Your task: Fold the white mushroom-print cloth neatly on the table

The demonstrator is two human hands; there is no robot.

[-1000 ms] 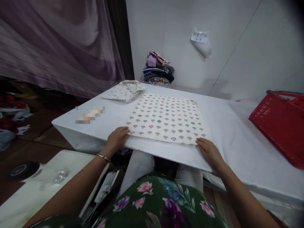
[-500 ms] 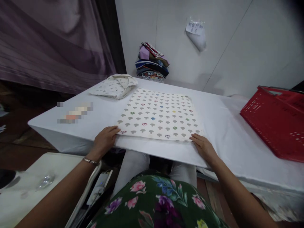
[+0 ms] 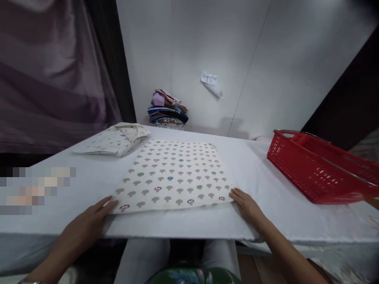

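A flat white cloth printed with small mushrooms [image 3: 173,175] lies spread on the white table [image 3: 266,189]. My left hand [image 3: 85,227] rests at its near left corner, fingers touching the edge. At the near right corner my right hand [image 3: 247,205] lies with fingertips on the cloth's edge. Both hands are flat and neither grips anything. A second, folded piece of the same printed cloth [image 3: 114,138] sits at the far left of the table.
A red plastic basket [image 3: 319,169] stands on the table at the right. A stack of folded colourful fabrics [image 3: 167,110] sits against the white wall at the back. A purple curtain [image 3: 53,79] hangs on the left. A paper note [image 3: 210,81] is stuck on the wall.
The view has tilted up and turned right. My hands stay at the cloth's two near corners; the left hand's fingers have spread a little.
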